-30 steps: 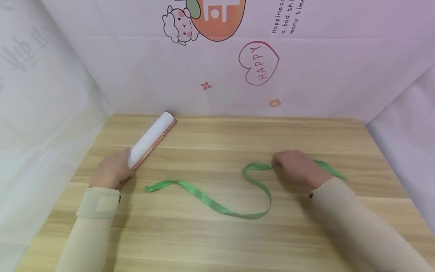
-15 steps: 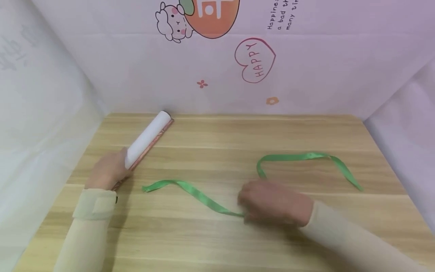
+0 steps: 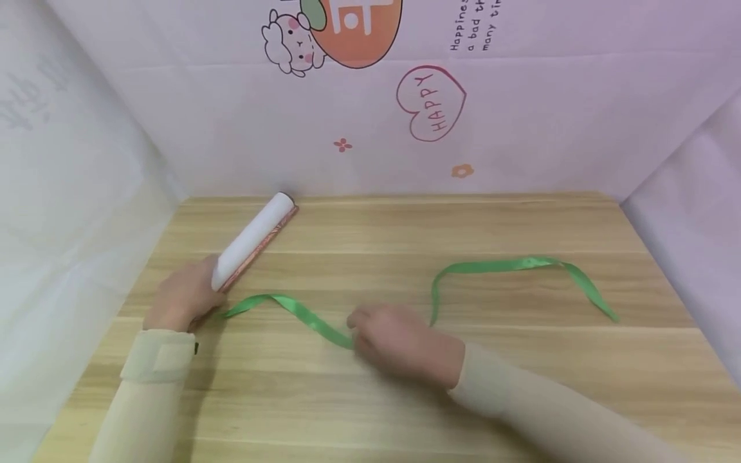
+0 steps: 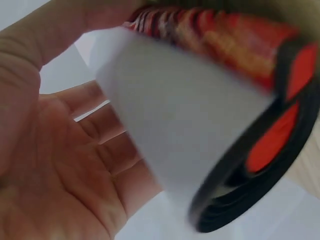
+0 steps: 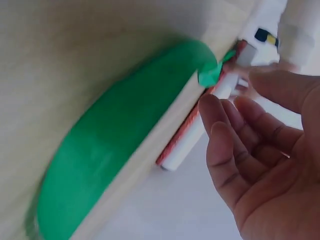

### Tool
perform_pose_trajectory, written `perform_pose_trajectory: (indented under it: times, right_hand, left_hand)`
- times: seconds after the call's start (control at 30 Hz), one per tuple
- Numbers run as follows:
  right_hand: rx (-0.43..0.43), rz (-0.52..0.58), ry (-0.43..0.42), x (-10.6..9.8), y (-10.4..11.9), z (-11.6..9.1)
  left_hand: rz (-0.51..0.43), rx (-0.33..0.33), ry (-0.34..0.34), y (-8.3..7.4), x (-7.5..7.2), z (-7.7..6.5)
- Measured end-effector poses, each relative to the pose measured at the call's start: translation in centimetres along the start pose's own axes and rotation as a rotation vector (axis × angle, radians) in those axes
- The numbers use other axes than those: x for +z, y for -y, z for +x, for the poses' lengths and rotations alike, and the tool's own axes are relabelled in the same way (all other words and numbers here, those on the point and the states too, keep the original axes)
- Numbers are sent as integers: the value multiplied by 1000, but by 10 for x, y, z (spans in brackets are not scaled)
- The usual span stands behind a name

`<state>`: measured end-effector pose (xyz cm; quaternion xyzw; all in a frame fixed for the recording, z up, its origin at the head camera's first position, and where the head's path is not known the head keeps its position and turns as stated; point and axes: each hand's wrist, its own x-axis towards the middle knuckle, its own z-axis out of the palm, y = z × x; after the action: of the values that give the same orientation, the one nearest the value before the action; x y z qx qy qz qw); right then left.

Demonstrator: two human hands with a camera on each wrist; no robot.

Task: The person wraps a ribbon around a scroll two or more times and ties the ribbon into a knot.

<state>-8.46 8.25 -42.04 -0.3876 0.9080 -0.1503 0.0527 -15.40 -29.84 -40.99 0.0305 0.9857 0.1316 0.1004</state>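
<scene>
My left hand (image 3: 182,292) grips the near end of a rolled-up sheet (image 3: 255,235), white outside with a red printed face along one edge. In the left wrist view the roll's end (image 4: 240,175) shows black-edged layers, with the thumb on the print and the fingers behind. A long green ribbon (image 3: 312,319) snakes across the table, its left tip right by my left hand. Over the ribbon's middle stretch is my right hand (image 3: 399,337), which hides part of it. In the right wrist view its fingers (image 5: 220,145) are loosely bent, thumb apart, and the ribbon passes beyond the fingertips.
The wooden table (image 3: 324,411) meets a printed white cloth (image 3: 521,116) along its back edge, where the roll's far end lies. White cloth also hangs at the left and right sides. The ribbon's other half (image 3: 498,265) curves off to the right.
My right hand has swept left and nearer, from the ribbon's right part to its middle. The ribbon's left tip has shifted left toward my left hand. My left hand stays on the roll.
</scene>
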Motion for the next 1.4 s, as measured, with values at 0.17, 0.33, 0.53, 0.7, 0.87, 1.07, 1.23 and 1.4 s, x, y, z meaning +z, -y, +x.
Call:
perform_pose_trajectory:
  times: [0.17, 0.33, 0.53, 0.7, 0.87, 1.07, 1.23, 1.4]
  right_hand:
    - [41, 26, -80, -11, -27, -17]
    - [113, -78, -115, -25, -73, -40]
    - [294, -150, -62, -41, -121, -64]
    - [218, -121, -59, -44, -136, -70]
    - [274, -68, -87, -51, -142, -75]
    - [365, -93, -125, -59, -153, -88]
    - [391, -98, -91, -60, -163, -98]
    - [408, -117, -84, -59, -169, -106]
  left_hand:
    - [-10, 33, -37, 1, 2, -2]
    - [-53, 82, -109, -10, -2, -7]
    - [-26, 268, -240, -40, -4, -10]
    - [-15, 376, -238, -71, 1, -8]
    - [-24, 496, -237, -102, 8, -1]
    - [-2, 706, -223, -135, 19, 13]
    - [54, 882, -154, -165, 30, 23]
    - [255, 1025, -100, -198, 41, 33]
